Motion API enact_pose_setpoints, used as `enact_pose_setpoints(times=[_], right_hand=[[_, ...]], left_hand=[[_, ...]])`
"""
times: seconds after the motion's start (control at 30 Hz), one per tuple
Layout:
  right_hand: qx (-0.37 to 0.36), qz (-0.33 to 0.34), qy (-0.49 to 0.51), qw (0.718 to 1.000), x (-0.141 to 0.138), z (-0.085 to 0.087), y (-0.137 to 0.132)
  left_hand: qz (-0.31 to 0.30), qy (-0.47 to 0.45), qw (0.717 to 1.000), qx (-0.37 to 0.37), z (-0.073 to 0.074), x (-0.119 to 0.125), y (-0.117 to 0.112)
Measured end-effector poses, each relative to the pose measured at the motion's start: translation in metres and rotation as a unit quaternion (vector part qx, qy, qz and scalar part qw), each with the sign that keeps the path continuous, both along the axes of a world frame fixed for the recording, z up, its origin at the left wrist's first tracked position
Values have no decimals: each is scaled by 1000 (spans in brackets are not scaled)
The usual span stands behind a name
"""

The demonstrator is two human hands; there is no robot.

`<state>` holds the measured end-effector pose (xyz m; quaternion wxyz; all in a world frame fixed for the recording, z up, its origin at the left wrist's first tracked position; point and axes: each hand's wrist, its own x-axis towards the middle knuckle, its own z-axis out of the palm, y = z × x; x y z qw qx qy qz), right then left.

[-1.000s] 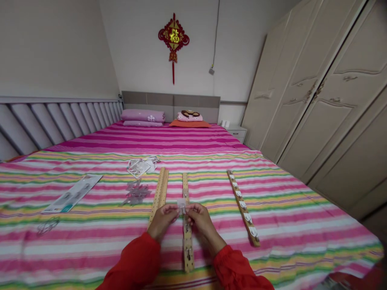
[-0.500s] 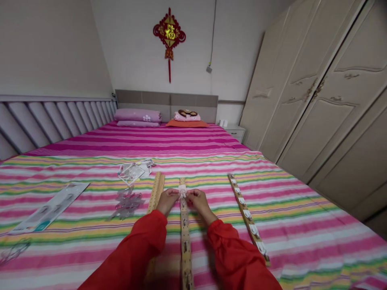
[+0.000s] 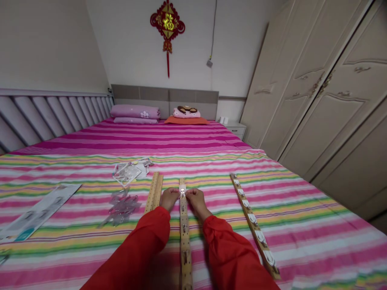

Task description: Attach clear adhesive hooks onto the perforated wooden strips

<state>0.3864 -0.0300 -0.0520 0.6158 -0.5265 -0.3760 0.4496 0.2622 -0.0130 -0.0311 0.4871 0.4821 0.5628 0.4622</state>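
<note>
A narrow wooden strip with rows of holes runs lengthwise before me, with several metal hooks along it. Near its far end is a small clear-and-white hook piece with a shiny metal centre. My left hand pinches this piece at its left edge, fingers closed. From the other side, my right hand pinches its right edge, also closed. The piece seems to lie against the strip's face; whether it is pressed down I cannot tell.
Two bare wooden strips lie left of my left hand. Farther left are transparent hook pieces, crumpled packaging and a long hook card. To the right lies a wooden strip with white hooks. All rest on the striped bedspread.
The hook piece, which stood up pale between my fingers, now sits flatter at the strip's far end with its metal centre showing. My view has shifted slightly.
</note>
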Motion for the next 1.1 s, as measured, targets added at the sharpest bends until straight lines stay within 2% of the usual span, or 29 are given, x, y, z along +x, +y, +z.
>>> enact_pose_setpoints(times=[0.37,0.63,0.83,1.1], right_hand=[[-13,-14,-16,1000,0,-9,6],[-12,-12,-14,1000,-1,-16,8],[1,11,-10,1000,-1,-16,6],[11,64,-30,997,0,-17,11]], left_hand=[[21,42,999,0,-3,2,1],[54,26,998,-11,-8,4,0],[19,-23,1000,-8,-8,5,-2],[-25,-33,999,-26,-11,0,0]])
